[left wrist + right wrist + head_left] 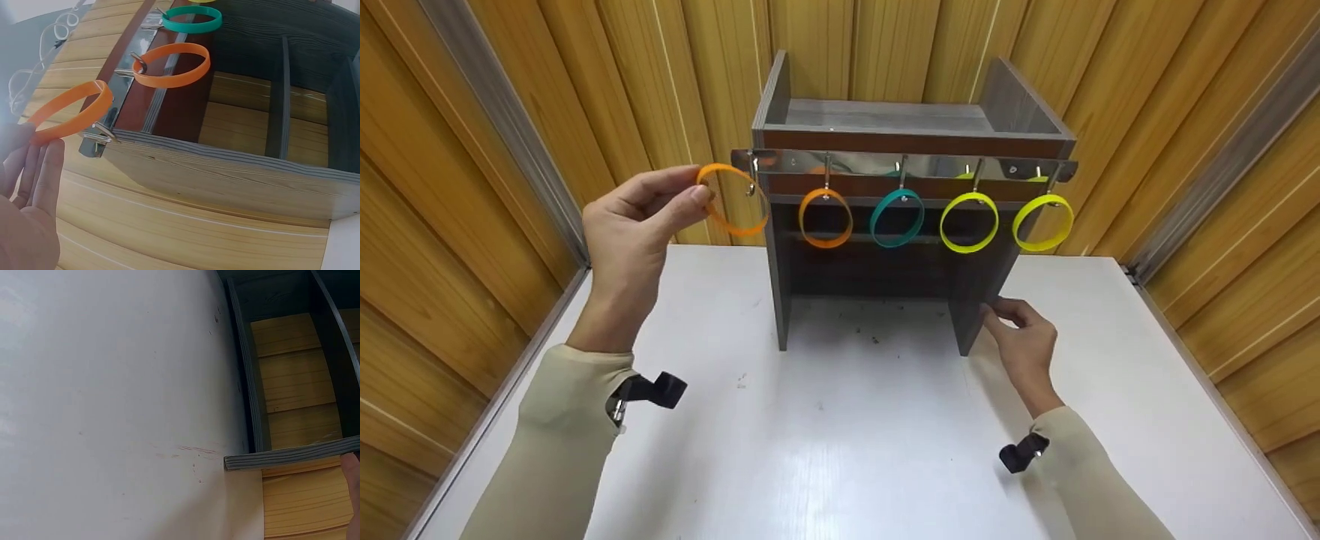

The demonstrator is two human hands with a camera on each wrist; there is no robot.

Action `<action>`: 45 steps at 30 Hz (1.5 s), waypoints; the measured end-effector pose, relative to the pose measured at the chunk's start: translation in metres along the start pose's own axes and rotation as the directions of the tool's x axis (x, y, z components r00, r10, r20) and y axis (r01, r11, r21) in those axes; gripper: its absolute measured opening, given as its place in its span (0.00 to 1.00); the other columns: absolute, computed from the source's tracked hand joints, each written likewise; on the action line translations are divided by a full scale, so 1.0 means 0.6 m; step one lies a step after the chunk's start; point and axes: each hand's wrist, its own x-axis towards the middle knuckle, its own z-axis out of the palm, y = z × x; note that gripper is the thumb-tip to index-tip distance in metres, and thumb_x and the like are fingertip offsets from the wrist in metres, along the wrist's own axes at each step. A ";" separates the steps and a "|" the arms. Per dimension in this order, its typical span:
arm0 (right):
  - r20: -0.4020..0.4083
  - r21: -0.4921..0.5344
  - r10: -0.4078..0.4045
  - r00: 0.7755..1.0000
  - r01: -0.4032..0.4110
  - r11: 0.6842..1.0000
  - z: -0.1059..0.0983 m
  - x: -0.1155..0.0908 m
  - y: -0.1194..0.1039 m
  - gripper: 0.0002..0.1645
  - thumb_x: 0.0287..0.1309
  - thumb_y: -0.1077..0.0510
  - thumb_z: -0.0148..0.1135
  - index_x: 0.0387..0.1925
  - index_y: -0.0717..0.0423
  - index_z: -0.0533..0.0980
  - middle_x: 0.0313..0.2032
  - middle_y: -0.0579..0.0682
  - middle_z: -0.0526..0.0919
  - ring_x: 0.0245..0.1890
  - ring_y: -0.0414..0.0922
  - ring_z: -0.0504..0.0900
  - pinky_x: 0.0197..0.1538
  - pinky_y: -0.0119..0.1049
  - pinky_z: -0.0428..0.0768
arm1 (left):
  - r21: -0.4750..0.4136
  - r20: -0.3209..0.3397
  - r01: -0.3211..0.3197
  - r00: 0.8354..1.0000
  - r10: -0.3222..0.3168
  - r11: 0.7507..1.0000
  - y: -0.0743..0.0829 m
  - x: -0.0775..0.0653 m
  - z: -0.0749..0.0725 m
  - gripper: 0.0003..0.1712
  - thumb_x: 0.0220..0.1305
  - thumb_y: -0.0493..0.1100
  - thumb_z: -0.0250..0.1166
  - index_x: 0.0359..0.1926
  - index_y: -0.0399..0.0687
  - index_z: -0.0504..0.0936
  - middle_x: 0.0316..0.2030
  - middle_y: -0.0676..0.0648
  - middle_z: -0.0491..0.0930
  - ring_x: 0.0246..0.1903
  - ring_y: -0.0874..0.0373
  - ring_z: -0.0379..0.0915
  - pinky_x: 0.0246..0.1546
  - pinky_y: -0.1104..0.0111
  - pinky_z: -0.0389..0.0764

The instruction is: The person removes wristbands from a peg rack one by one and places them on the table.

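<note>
My left hand [626, 225] pinches an orange wristband [716, 217] by its left side, between thumb and fingers. The band's far side is close to the leftmost hook [105, 132] of a metal rail, and the hook overlaps the ring in the head view. Along the rail [862, 163] hang another orange wristband [826, 244], a teal one [897, 244] and two yellow ones [969, 250]. Low on the right, my right hand [1024, 337] has its fingertips against the side panel [971, 330] of the grey wooden rack. Only a fingertip [351, 469] shows in the right wrist view.
The rack stands on a white table [810, 450], with an open shelf [885, 112] on top. Yellow wood-look walls [510, 112] close in the back and both sides. Small dark specks lie on the table between the rack's panels.
</note>
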 end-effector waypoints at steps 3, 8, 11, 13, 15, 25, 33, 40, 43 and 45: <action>-0.003 -0.003 -0.003 1.000 0.003 1.000 0.000 0.000 0.000 0.10 0.64 0.61 0.75 0.44 0.62 0.87 0.40 0.52 0.91 0.43 0.34 0.86 0.51 0.27 0.83 | 0.005 -0.015 0.000 1.000 0.000 1.000 0.000 -0.008 -0.009 0.14 0.64 0.32 0.77 0.50 0.33 0.89 0.47 0.33 0.87 0.43 0.47 0.88 0.49 0.60 0.89; 0.001 -0.007 0.011 1.000 -0.011 1.000 0.001 0.000 -0.001 0.10 0.64 0.60 0.75 0.45 0.62 0.88 0.40 0.52 0.91 0.43 0.34 0.86 0.52 0.27 0.83 | -0.031 -0.069 0.033 0.997 -0.035 0.999 -0.012 -0.021 -0.026 0.16 0.64 0.32 0.77 0.51 0.31 0.89 0.46 0.31 0.86 0.41 0.48 0.88 0.48 0.61 0.89; 0.002 0.002 0.013 1.000 -0.013 1.000 0.001 0.000 -0.002 0.11 0.65 0.59 0.75 0.45 0.61 0.88 0.41 0.52 0.91 0.44 0.35 0.86 0.55 0.33 0.84 | -0.075 -0.103 0.065 0.992 -0.072 0.995 -0.024 -0.028 -0.036 0.17 0.63 0.32 0.78 0.51 0.29 0.88 0.45 0.32 0.87 0.41 0.48 0.88 0.49 0.59 0.89; 0.000 0.009 0.007 1.000 -0.007 1.000 0.001 -0.001 -0.001 0.10 0.65 0.60 0.75 0.44 0.62 0.88 0.41 0.52 0.91 0.43 0.36 0.86 0.55 0.36 0.84 | -0.099 -0.120 0.087 0.988 -0.098 0.991 -0.033 -0.033 -0.041 0.17 0.62 0.31 0.78 0.52 0.28 0.88 0.45 0.33 0.86 0.42 0.48 0.88 0.50 0.58 0.88; -0.001 0.020 0.002 1.000 -0.002 1.000 0.001 -0.001 0.001 0.09 0.65 0.61 0.75 0.44 0.62 0.87 0.41 0.53 0.91 0.43 0.36 0.86 0.53 0.36 0.84 | -0.116 -0.135 0.110 0.983 -0.125 0.987 -0.043 -0.038 -0.046 0.18 0.62 0.31 0.78 0.52 0.28 0.87 0.45 0.34 0.86 0.42 0.48 0.88 0.51 0.57 0.88; -0.001 0.026 -0.007 1.000 0.007 1.000 0.001 -0.002 -0.002 0.09 0.64 0.63 0.74 0.44 0.63 0.87 0.41 0.53 0.90 0.43 0.36 0.86 0.46 0.24 0.81 | -0.071 -0.177 0.207 0.960 -0.217 0.976 -0.096 -0.066 -0.069 0.17 0.64 0.32 0.77 0.53 0.30 0.88 0.44 0.38 0.86 0.44 0.49 0.88 0.51 0.59 0.88; -0.012 0.031 0.002 1.000 -0.001 1.000 0.003 -0.002 -0.002 0.08 0.63 0.63 0.74 0.44 0.62 0.87 0.39 0.52 0.90 0.41 0.36 0.86 0.44 0.23 0.81 | -0.057 -0.197 0.274 0.940 -0.280 0.960 -0.138 -0.085 -0.086 0.19 0.66 0.33 0.76 0.55 0.28 0.86 0.43 0.41 0.87 0.44 0.52 0.89 0.51 0.61 0.88; -0.025 0.016 -0.001 1.000 0.002 1.000 0.003 -0.001 0.001 0.09 0.63 0.63 0.75 0.43 0.63 0.87 0.39 0.52 0.90 0.41 0.36 0.86 0.45 0.24 0.81 | -0.017 -0.190 0.378 0.908 -0.374 0.926 -0.178 -0.098 -0.097 0.22 0.68 0.36 0.75 0.58 0.28 0.84 0.46 0.43 0.86 0.46 0.53 0.88 0.53 0.63 0.87; -0.019 0.008 0.004 1.000 -0.004 1.000 0.003 -0.001 0.001 0.08 0.64 0.63 0.74 0.44 0.62 0.87 0.40 0.52 0.90 0.41 0.36 0.86 0.46 0.24 0.81 | 0.004 -0.196 0.440 0.881 -0.431 0.898 -0.198 -0.106 -0.102 0.22 0.68 0.37 0.75 0.59 0.30 0.84 0.48 0.43 0.86 0.47 0.53 0.87 0.54 0.64 0.86; -0.012 0.010 -0.001 1.000 0.001 1.000 0.004 0.000 0.000 0.08 0.64 0.63 0.74 0.43 0.63 0.87 0.40 0.52 0.90 0.42 0.36 0.86 0.47 0.27 0.82 | 0.024 -0.201 0.472 0.866 -0.459 0.881 -0.210 -0.111 -0.105 0.23 0.68 0.37 0.75 0.59 0.30 0.84 0.48 0.44 0.86 0.47 0.52 0.87 0.54 0.65 0.87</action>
